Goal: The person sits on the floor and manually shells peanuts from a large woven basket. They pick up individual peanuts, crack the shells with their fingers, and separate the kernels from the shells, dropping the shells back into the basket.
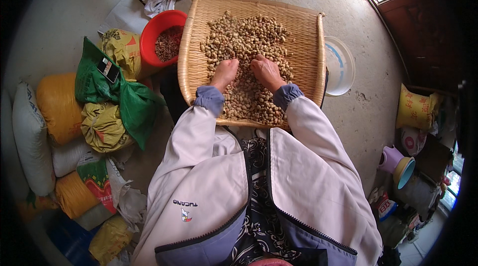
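A wide woven wicker tray (pixel 306 42) lies across my lap, its rim thicker at both sides. Unshelled peanuts (pixel 246 28) are heaped over its middle, mixed with small reddish bits. My left hand (pixel 226 71) is curled at the left of the heap, knuckles up. Close by, my right hand (pixel 267 71) bends its fingers down among the peanuts. The two hands are a short gap apart. Their fingertips are tucked out of sight, so whether either one grips a peanut cannot be seen.
Left of the tray, a red plastic basin (pixel 149 38) holds brownish-red pieces. A phone (pixel 108 70) rests on a green sack (pixel 89 83), with stuffed sacks (pixel 59 107) piled beyond. A translucent bucket (pixel 341 66) stands at the tray's right. A broad wooden door (pixel 422 30) is farther right.
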{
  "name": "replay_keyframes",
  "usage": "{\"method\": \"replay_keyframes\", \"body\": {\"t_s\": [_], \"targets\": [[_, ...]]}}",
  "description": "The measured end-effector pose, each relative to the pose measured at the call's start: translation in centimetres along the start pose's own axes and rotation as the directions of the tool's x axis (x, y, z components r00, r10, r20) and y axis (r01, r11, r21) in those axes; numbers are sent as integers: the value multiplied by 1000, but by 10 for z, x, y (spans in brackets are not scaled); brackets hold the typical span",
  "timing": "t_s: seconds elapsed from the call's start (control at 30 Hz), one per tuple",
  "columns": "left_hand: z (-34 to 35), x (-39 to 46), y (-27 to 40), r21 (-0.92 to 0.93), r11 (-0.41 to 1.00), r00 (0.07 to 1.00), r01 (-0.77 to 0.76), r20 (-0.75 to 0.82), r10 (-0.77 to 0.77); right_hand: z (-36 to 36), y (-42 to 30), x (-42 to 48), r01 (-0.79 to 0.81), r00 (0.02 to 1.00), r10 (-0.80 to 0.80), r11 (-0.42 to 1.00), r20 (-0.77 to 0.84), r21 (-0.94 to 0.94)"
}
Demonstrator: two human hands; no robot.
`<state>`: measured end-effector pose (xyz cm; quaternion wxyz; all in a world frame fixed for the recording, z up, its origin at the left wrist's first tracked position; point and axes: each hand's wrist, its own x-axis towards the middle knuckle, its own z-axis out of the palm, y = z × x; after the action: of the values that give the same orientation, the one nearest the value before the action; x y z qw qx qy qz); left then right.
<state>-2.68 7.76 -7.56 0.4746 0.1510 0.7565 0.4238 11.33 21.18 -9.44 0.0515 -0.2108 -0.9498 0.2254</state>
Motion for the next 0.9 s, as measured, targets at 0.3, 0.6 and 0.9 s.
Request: {"method": "replay_keyframes", "body": {"t_s": [0.3, 0.6, 0.9], "targets": [[-23, -29, 29, -730, 683, 970, -20, 152, 192, -48, -9, -8, -469, 876, 242, 227, 417, 854], [-40, -42, 34, -831, 556, 966, -11, 134, 219, 9, -18, 11, -114, 955, 225, 881, -195, 459], [-49, -22, 11, -753, 658, 970, 24, 177, 168, -9, -7, 5, -165, 961, 63, 911, 268, 378]]}}
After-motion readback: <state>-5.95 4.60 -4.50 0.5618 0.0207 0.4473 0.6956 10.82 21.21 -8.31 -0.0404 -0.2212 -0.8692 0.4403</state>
